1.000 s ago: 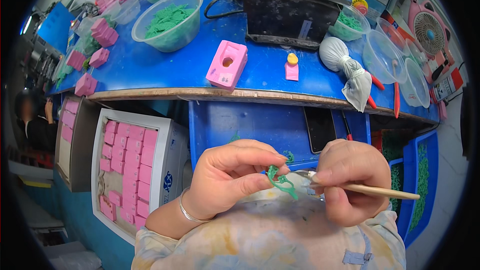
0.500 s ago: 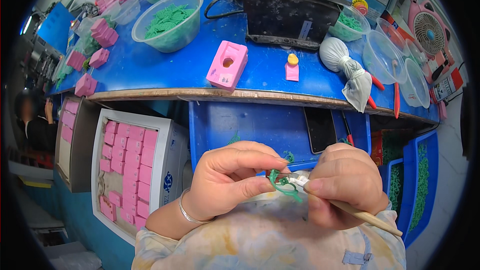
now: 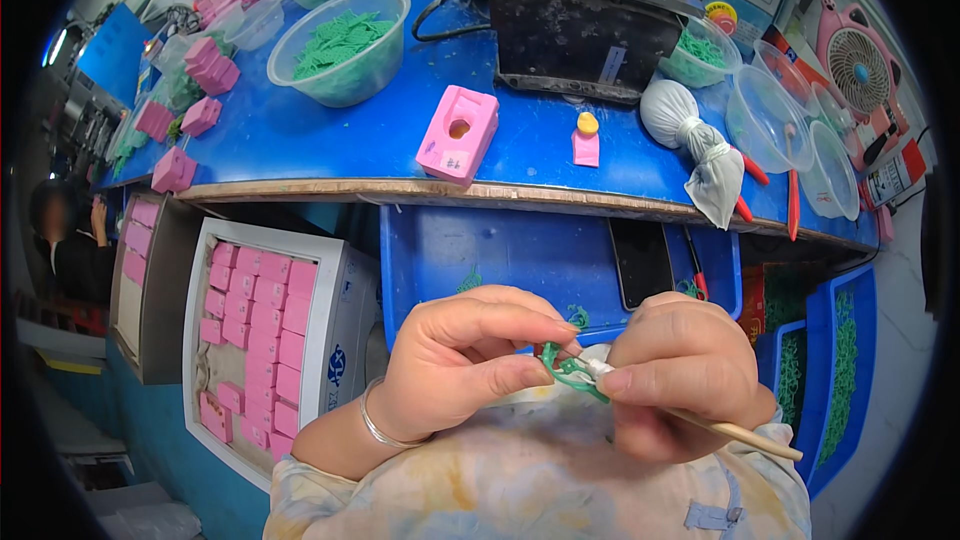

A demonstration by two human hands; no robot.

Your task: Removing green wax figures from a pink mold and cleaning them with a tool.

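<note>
Between the thumb and fingertips of my left hand (image 3: 470, 345) is a small curved green wax-like piece (image 3: 575, 374), its loop reaching toward the right. My right hand (image 3: 685, 370) is closed around a slim wooden-handled tool (image 3: 745, 436), whose handle slants down to the lower right. A white wrapped neck (image 3: 596, 368) shows ahead of my right thumb, right beside the green piece. The tool's very tip is hard to make out among the fingers. Both hands meet above my lap, in front of an open blue drawer (image 3: 480, 240).
A phone (image 3: 643, 265) and red-handled pliers (image 3: 697, 275) lie in the drawer. On the blue bench are a pink mould block (image 3: 459, 135), a tied white cloth bag (image 3: 690, 130) and a bowl (image 3: 385, 75) of green pieces. Pink blocks fill a white box (image 3: 335, 340) at left.
My right hand has shifted slightly left and up with the tool. The green piece has turned a little, and its free end now lies near my right thumb.
</note>
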